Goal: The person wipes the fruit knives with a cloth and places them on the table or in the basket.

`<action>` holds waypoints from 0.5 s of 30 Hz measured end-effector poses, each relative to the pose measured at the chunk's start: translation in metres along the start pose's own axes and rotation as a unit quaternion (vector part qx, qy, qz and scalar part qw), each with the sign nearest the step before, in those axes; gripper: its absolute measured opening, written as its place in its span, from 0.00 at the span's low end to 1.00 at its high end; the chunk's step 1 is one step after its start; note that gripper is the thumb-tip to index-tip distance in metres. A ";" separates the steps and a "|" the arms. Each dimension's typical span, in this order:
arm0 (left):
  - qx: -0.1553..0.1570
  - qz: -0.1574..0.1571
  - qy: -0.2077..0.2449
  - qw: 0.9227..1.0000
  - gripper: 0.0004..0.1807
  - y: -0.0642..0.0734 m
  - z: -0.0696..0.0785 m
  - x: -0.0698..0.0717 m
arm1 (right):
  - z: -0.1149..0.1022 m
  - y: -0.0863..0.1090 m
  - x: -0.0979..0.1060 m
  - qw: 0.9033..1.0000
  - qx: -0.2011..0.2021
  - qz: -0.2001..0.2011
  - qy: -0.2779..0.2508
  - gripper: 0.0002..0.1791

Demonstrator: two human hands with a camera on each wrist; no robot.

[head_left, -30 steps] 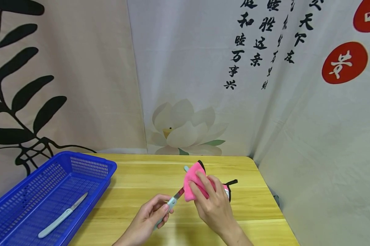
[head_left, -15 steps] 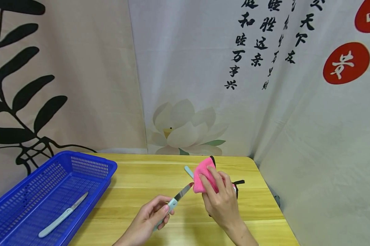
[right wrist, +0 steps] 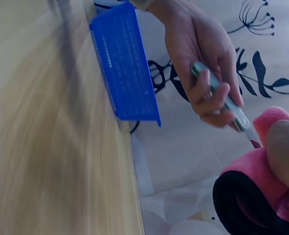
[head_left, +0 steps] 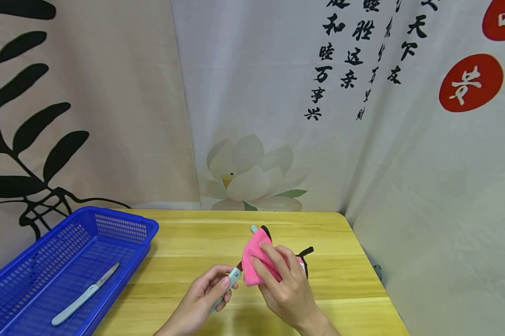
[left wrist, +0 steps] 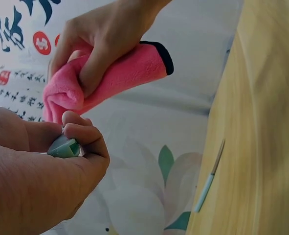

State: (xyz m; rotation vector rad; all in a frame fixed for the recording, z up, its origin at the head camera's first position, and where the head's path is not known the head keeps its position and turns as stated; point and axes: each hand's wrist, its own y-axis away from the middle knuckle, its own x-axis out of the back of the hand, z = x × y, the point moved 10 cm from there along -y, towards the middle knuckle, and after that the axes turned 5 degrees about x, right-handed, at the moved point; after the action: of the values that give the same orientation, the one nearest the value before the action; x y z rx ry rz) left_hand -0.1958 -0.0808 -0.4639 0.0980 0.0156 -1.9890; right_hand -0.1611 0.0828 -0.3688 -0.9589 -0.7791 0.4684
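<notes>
My left hand grips the pale blue handle of a knife, its blade pointing up and to the right. Only a short bit of blade by the handle shows; the rest is covered by a folded pink cloth with black edging. My right hand holds this cloth round the blade. In the right wrist view the knife handle lies across the curled left fingers, and the cloth meets the blade. A second pale blue knife lies on the table, mostly hidden behind the cloth in the head view.
On the left stands a blue perforated basket with another pale-handled knife lying inside. The wooden table ends at a curtain with printed leaves, a flower and writing.
The right hand with the cloth first slid up and right toward the blade's tip, baring most of the blade. It is now back down by the handle. The left hand has hardly moved.
</notes>
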 end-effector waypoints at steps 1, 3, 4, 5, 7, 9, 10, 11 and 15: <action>-0.004 -0.002 -0.002 1.000 0.23 0.000 0.000 0.000 | -0.003 -0.001 -0.001 1.000 0.008 -0.001 -0.001 0.15; -0.007 -0.004 -0.003 1.000 0.22 0.000 0.001 -0.001 | -0.009 -0.003 -0.002 1.000 0.022 -0.004 -0.001 0.14; -0.007 -0.005 -0.003 1.000 0.22 0.000 0.001 -0.001 | -0.011 -0.003 -0.002 1.000 0.026 -0.007 -0.001 0.14; -0.007 -0.006 -0.002 1.000 0.22 -0.001 0.001 -0.001 | -0.013 -0.004 -0.003 1.000 0.030 -0.009 -0.001 0.14; -0.001 -0.008 0.002 1.000 0.23 -0.001 0.000 -0.002 | -0.015 -0.003 -0.004 0.999 0.035 -0.015 -0.002 0.15; 0.003 -0.008 0.004 1.000 0.23 -0.001 0.000 -0.002 | -0.016 -0.002 -0.005 0.999 0.036 -0.022 0.000 0.15; 0.005 -0.008 0.005 1.000 0.23 -0.001 0.000 -0.002 | -0.016 -0.002 -0.006 0.999 0.035 -0.026 0.000 0.15; 0.007 -0.008 0.005 1.000 0.24 -0.001 0.000 -0.003 | -0.016 -0.001 -0.007 0.999 0.033 -0.032 0.001 0.16; 0.008 -0.006 0.005 1.000 0.23 -0.001 -0.001 -0.003 | -0.015 0.001 -0.010 0.998 0.023 -0.052 0.010 0.17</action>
State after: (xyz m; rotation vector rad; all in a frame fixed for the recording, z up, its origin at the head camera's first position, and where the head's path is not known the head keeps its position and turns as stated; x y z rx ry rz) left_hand -0.1953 -0.0781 -0.4646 0.1170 0.0068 -2.0001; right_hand -0.1564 0.0684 -0.3787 -0.8758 -0.7925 0.3838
